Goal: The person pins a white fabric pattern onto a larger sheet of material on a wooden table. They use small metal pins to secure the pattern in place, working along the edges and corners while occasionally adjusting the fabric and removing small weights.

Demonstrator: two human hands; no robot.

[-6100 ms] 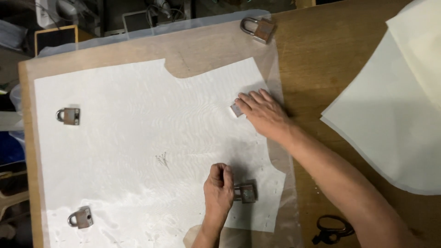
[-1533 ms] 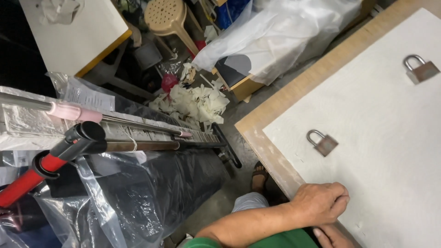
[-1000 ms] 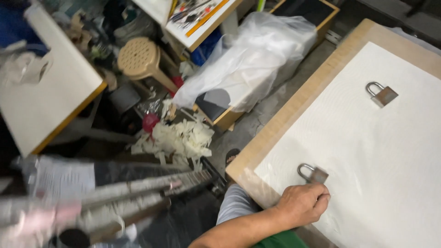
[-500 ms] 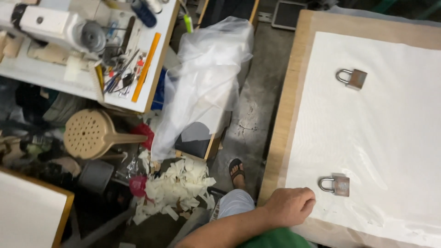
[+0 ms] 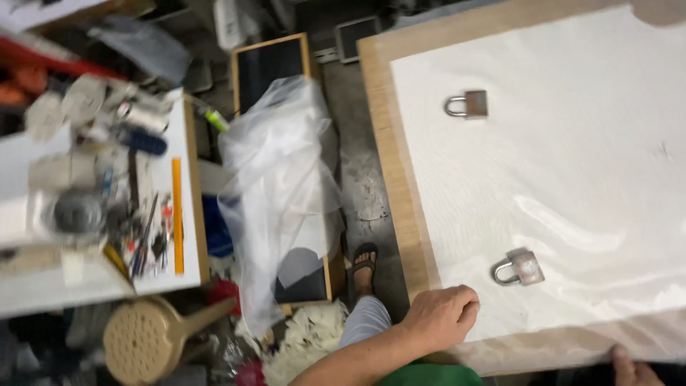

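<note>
My left hand (image 5: pixel 441 315) rests with curled fingers on the near left corner of the wooden table (image 5: pixel 391 136), at the edge of a white fabric piece (image 5: pixel 572 157) under a clear plastic sheet (image 5: pixel 572 342). A metal padlock (image 5: pixel 519 267) lies on the fabric just right of that hand. A second padlock (image 5: pixel 468 104) lies farther back. Only part of my right hand (image 5: pixel 630 364) shows at the bottom edge, touching the sheet's front border.
Left of the table is a narrow floor gap with my sandalled foot (image 5: pixel 363 266), a large clear plastic bag (image 5: pixel 279 193), white fabric scraps (image 5: pixel 311 342), a tan plastic stool (image 5: pixel 146 343) and a cluttered white sewing table (image 5: pixel 93 207).
The view has swung from the cluttered floor at the left back toward the table. My left hand has stayed on the table corner beside the near padlock.
</note>
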